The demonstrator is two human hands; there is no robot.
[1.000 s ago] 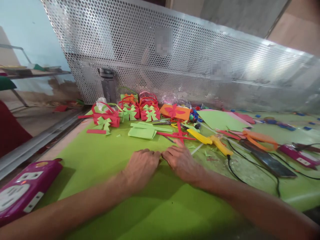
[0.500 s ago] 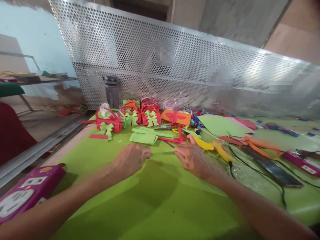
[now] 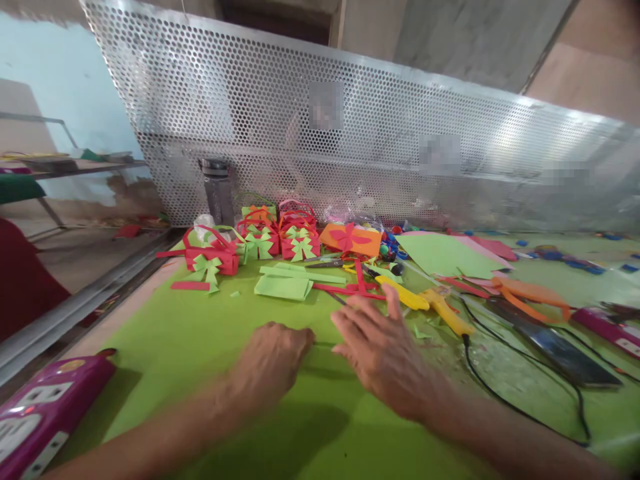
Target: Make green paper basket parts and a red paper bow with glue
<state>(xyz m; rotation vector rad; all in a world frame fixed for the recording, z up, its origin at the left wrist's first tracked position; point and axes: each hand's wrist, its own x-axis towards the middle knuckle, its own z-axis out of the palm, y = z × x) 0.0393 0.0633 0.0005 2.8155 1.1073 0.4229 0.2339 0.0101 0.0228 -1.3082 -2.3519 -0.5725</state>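
My left hand (image 3: 275,357) is closed on one end of a thin green paper strip (image 3: 324,344), low over the green table. Most of that strip is seen edge-on and is hard to make out. My right hand (image 3: 380,347) is at the strip's other end, its fingers spread and the thumb raised. Just beyond the hands lie a folded light green paper piece (image 3: 284,287) and red paper strips (image 3: 360,287). Small red paper bags (image 3: 227,261) with light green bows stand behind them, beside an orange one (image 3: 357,241) with a red bow.
A yellow glue gun (image 3: 445,313) with a black cord lies right of my right hand. Further right are a dark phone (image 3: 550,347) and an orange paper loop (image 3: 535,297). A purple power strip (image 3: 55,400) sits at left. A bottle (image 3: 218,193) stands before the perforated metal panel (image 3: 260,100).
Both hands have come nearer to me and lower in view. The fingers of my right hand have spread from a closed grip on the strip, while my left hand stays closed.
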